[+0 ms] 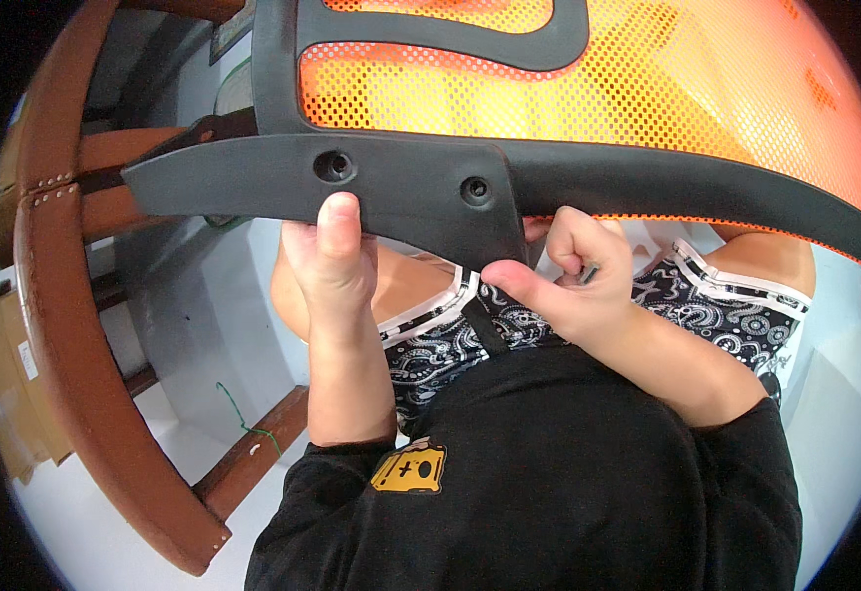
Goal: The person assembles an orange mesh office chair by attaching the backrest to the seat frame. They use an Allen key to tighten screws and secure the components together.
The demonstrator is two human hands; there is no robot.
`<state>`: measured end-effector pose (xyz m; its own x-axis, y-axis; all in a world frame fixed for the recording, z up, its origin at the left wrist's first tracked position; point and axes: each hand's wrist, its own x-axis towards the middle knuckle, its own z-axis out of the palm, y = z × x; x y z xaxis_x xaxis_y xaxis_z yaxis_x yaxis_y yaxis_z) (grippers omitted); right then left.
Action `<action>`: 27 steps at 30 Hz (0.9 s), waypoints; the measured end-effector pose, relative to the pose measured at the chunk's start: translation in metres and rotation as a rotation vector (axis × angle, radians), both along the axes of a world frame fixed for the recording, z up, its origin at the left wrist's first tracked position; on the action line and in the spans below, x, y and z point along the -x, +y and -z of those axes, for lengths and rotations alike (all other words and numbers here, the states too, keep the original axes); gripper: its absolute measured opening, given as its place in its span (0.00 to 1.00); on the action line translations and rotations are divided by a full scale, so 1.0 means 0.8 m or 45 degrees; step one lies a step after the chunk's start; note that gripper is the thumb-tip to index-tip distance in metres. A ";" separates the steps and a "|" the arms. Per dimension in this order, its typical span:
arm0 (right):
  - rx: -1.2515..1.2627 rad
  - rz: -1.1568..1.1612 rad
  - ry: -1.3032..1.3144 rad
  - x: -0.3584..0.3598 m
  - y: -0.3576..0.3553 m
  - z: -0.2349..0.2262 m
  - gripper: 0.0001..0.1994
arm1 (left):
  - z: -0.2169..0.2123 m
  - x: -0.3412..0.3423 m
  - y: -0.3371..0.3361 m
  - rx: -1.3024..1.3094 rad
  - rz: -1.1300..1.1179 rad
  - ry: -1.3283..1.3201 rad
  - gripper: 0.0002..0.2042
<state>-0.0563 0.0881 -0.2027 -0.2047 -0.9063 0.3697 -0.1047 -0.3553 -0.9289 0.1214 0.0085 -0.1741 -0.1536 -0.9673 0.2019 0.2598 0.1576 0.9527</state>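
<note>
The plate looks like stiff moulded plastic, smooth and matt; I would judge it light for its length, not fragile, and slightly slippery under bare skin. Behind and above it spreads the orange and yellow mesh, which looks thin and springy, with a firmer black rim running off to the right. The best hold would be on the plate's lower edge, thumb in front and fingers behind, clear of the left hole and the right hole; the mesh may flex or dent if pressed.

The left hand has just such a pinch: thumb flat on the front face, right below the left hole, fingers passing out of sight behind the lower edge. The plate stretches well out to either side of this grip, tapering toward its left end. The right hand is half curled, thumb apart from the bent forefinger and pointing at the plate's lower right corner. Whether that thumb touches it, I cannot tell; nor can I make out a small dark bit by the forefinger, or whether it is held
</note>
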 end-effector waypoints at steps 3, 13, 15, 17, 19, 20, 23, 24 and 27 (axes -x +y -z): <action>-0.011 -0.030 -0.008 0.001 0.000 0.000 0.26 | -0.003 0.001 0.003 -0.018 -0.005 -0.039 0.27; -0.044 -0.039 -0.030 0.003 -0.002 -0.005 0.26 | -0.011 0.008 0.008 -0.076 0.021 -0.058 0.24; -0.051 -0.050 -0.056 0.003 -0.002 -0.003 0.26 | -0.016 0.015 0.009 -0.126 0.028 0.033 0.22; -0.052 -0.049 -0.037 0.005 -0.002 -0.005 0.26 | -0.017 0.017 0.010 -0.145 0.007 0.032 0.22; -0.048 -0.055 -0.045 0.005 -0.003 -0.005 0.26 | -0.017 0.018 0.009 -0.144 0.001 0.034 0.22; -0.043 -0.060 -0.064 0.005 -0.003 -0.005 0.26 | -0.017 0.018 0.008 -0.132 0.005 0.036 0.22; -0.056 -0.073 -0.056 0.006 -0.001 -0.005 0.26 | -0.015 0.014 0.008 -0.127 0.019 0.029 0.22; -0.064 -0.077 -0.043 0.007 -0.001 -0.006 0.26 | -0.015 0.013 0.009 -0.130 0.024 0.025 0.22; -0.050 -0.061 -0.094 0.007 -0.002 -0.010 0.26 | -0.014 0.014 0.008 -0.113 0.019 -0.003 0.22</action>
<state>-0.0617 0.0864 -0.1949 -0.1861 -0.9292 0.3193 -0.0188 -0.3216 -0.9467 0.1105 0.0149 -0.1626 -0.1684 -0.9790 0.1152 0.2592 0.0688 0.9634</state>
